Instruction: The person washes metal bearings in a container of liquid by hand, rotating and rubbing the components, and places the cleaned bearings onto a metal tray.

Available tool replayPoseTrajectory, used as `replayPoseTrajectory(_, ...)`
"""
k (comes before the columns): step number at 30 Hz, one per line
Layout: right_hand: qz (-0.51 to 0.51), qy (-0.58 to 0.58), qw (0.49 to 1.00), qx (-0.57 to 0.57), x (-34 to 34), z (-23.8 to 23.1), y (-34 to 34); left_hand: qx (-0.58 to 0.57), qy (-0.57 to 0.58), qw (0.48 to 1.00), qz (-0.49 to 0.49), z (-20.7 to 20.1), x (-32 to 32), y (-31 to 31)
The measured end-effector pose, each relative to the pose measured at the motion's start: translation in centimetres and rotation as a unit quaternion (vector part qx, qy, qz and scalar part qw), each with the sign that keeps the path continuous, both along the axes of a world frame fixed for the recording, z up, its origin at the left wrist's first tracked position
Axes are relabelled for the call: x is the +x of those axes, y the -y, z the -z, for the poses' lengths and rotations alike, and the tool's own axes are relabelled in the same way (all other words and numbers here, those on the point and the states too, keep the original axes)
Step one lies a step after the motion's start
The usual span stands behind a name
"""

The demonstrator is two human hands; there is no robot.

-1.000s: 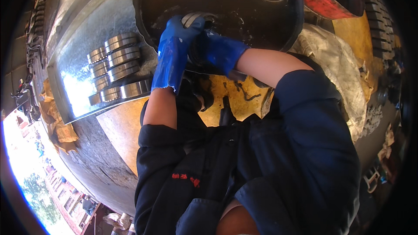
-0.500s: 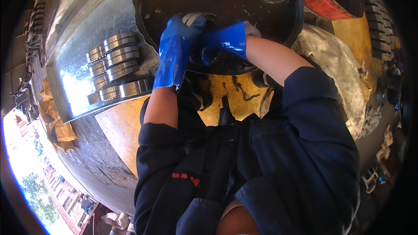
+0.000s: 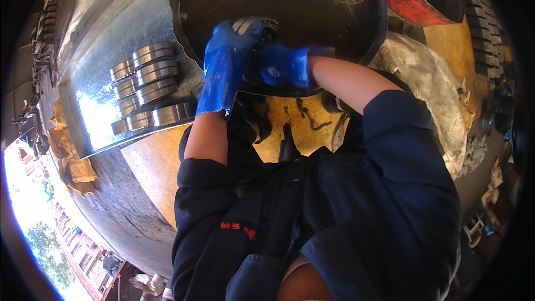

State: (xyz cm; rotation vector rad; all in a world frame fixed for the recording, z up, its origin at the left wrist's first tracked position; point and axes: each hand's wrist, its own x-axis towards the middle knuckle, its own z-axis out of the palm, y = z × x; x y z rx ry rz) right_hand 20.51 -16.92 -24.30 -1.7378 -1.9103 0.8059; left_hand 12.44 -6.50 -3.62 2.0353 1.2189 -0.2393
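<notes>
Both of my hands wear blue rubber gloves over a wide black pan (image 3: pixel 312 17). My left hand (image 3: pixel 237 33) is closed around a dark metal bearing (image 3: pixel 271 24), whose curved edge shows past the pale glove fingers. Most of the bearing is hidden by the gloves. Against its near side is my right hand (image 3: pixel 281 64), smeared by motion, so its fingers cannot be made out. To the left, short stacks of shiny steel bearing rings (image 3: pixel 156 69) stand on a metal tray (image 3: pixel 83 136).
At the far right sits a red tub (image 3: pixel 409 0) with a red-handled tool in it, beside a black tyre (image 3: pixel 482 22). A dirty pale sack (image 3: pixel 429 89) lies right of the pan. Yellowish sheeting (image 3: pixel 273 111) spreads below it, and torn brown paper (image 3: pixel 78 167) lies left of the tray.
My right hand has shifted slightly left and down along the bearing, now blurred. My left hand stays nearly in place, with a little more of the bearing's edge showing.
</notes>
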Motion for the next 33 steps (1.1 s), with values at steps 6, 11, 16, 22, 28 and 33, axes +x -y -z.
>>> replayPoseTrajectory(6,0.094,-0.488,0.798,-0.34,0.2,-8.6,-1.6,0.045,0.009,0.998,-0.044,-0.2,-2.8,-1.1)
replayPoseTrajectory(11,0.243,-0.56,0.737,-0.29,-2.1,-6.7,-2.7,0.024,0.01,0.999,-0.034,-0.2,-1.7,-0.8)
replayPoseTrajectory(16,0.21,-0.516,0.83,-0.039,-3.6,-8.1,-1.6,0.022,0.002,0.999,-0.04,-0.5,-2.0,-1.0)
replayPoseTrajectory(22,0.051,-0.238,0.961,-0.127,0.4,-6.0,-0.8,0.037,0.019,0.999,-0.033,0.1,-1.9,-0.7)
replayPoseTrajectory(28,-0.066,-0.085,0.981,-0.159,-0.4,-5.6,-2.9,0.037,0.015,0.998,-0.044,-0.7,-2.1,-0.7)
replayPoseTrajectory(33,-0.053,0.215,0.974,0.053,-3.4,-3.1,-2.4,0.013,0.009,0.999,-0.033,-0.6,-1.9,-0.6)
